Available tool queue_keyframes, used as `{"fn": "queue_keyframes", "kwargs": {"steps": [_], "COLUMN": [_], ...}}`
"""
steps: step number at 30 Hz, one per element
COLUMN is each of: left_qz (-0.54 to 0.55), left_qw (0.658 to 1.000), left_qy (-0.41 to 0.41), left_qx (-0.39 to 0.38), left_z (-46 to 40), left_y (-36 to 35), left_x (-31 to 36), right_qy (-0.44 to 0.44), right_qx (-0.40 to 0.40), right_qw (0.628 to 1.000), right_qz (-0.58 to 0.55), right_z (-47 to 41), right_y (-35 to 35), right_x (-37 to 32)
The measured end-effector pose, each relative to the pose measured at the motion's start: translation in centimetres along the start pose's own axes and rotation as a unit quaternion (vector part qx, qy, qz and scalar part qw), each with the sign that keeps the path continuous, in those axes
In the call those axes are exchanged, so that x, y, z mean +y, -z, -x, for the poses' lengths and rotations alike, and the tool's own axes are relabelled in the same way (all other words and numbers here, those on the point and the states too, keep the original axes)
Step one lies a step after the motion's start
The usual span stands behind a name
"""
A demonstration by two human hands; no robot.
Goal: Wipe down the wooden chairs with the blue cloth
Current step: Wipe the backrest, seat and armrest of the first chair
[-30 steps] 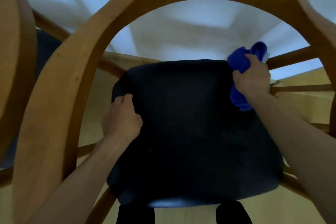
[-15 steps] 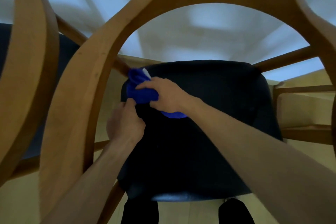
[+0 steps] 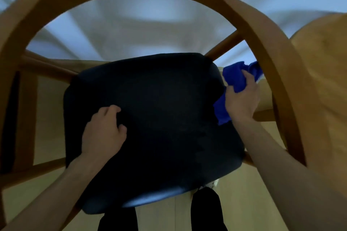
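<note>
I'm leaning right over the wooden chair, looking down through its curved back onto the dark seat. My right hand has the blue cloth bunched up in a firm grip, fingers curled round it, and it sits at the seat's right edge, close under the curved frame on that side. The wad is thick where my fingers close, with a loose tail hanging down past my wrist against the seat's side. I hold it balled like this, I reckon, so there's a fat pad to press into the wood rather than a flapping sheet.

My left hand holds nothing. Its fingers are curled under and it bears down on the cushion, left of centre. That's my brace: it steadies the chair, I'd say, so the frame doesn't skid or rock while the other hand rubs.

Whether the cloth is touching the frame or just beside it, I can't tell, the picture smears there. A second wooden chair stands just to the right, its back filling that edge. My guess is the side rail and back upright are what's being worked now.
</note>
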State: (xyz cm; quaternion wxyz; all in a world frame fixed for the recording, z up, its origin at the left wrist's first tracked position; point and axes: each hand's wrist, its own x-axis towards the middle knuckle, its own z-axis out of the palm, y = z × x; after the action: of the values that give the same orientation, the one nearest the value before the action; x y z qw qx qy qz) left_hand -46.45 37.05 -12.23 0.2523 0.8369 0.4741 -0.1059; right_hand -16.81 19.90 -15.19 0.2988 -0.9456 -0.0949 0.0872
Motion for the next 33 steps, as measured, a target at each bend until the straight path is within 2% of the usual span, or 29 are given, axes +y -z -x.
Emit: {"fn": "queue_keyframes", "kwargs": {"steps": [2,4,8,11,13,14,16,19,20,22,24,27,29,33], "left_qz": [0.001,0.002,0.004,-0.011,-0.015,-0.013,-0.008,0.015,0.02,0.012,0.008,0.011,0.02,0.035], "left_qw": [1.0,0.999,0.998,0.997,0.997,0.997,0.997,0.996,0.997,0.998,0.997,0.992,0.989,0.986], "left_qy": [-0.02,-0.048,-0.066,-0.068,-0.064,-0.064,-0.075,-0.08,-0.069,-0.014,0.054,0.104,0.123,0.139], "left_qx": [-0.002,0.0,0.014,0.031,0.037,0.035,0.027,0.036,0.043,0.056,0.056,0.066,0.075,0.086], "left_z": [-0.3,-0.7,-1.6,-2.3,-2.5,-2.5,-2.0,0.2,1.3,3.6,5.6,7.7,9.0,11.2], "left_y": [-0.5,-0.8,-0.7,-0.5,-0.6,-0.7,-1.3,-2.5,-3.0,-4.0,-4.9,-5.7,-5.9,-5.5], "left_x": [2.0,3.8,5.9,6.4,6.5,6.5,6.3,6.2,6.1,5.9,5.5,3.8,2.1,-1.9], "right_qy": [-0.019,-0.018,0.114,0.287,0.31,0.297,0.242,0.086,0.031,-0.047,-0.052,-0.038,-0.039,0.016], "right_qx": [-0.027,-0.104,-0.181,-0.287,-0.381,-0.409,-0.377,-0.192,-0.145,-0.112,-0.111,-0.114,-0.107,-0.087], "right_qw": [0.999,0.994,0.977,0.914,0.871,0.862,0.893,0.972,0.984,0.992,0.992,0.993,0.993,0.996], "right_qz": [0.007,0.003,-0.02,0.003,-0.014,-0.02,-0.04,-0.109,-0.103,-0.034,0.015,0.004,-0.006,0.015], "right_z": [-2.4,-2.5,3.5,8.7,9.6,9.3,8.0,5.6,5.2,5.1,5.9,6.2,6.6,10.4], "right_y": [-0.3,-1.9,-4.0,-3.5,-2.4,-1.7,-0.1,2.3,2.9,3.1,2.9,2.7,2.3,-0.4], "right_x": [-1.0,-2.1,-3.4,-2.6,-1.7,-1.3,-0.2,2.0,2.8,3.9,4.7,4.8,4.5,1.4]}}
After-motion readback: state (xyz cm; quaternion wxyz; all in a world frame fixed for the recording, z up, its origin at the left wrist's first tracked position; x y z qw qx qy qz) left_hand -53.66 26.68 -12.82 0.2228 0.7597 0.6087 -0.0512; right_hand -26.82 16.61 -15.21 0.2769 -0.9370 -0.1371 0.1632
